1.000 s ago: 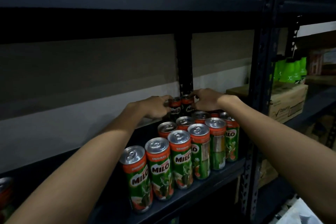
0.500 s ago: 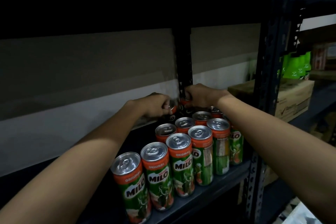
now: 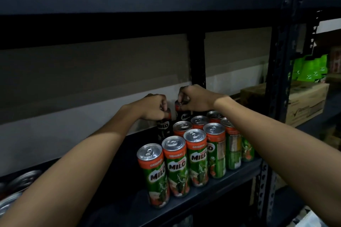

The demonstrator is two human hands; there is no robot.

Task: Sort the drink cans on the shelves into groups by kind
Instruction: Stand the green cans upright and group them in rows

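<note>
Several slim green and orange Milo cans (image 3: 196, 158) stand in rows on the dark metal shelf (image 3: 184, 206). At the back of the shelf my left hand (image 3: 154, 106) grips the top of one Milo can (image 3: 163, 126). Beside it my right hand (image 3: 193, 97) grips the top of a second Milo can (image 3: 184, 115). Both held cans are upright and in shadow near the wall. My fingers cover their lids.
A dark upright post (image 3: 197, 61) rises behind the hands. Other can tops (image 3: 16, 190) show at the lower left. Beyond the side post (image 3: 278, 79), a cardboard box (image 3: 304, 101) and green packets (image 3: 310, 70) sit on the neighbouring rack.
Both hands have stayed on the two back cans, which now stand a little further left and apart from the rows. The camera has shifted, so the cans appear further right.
</note>
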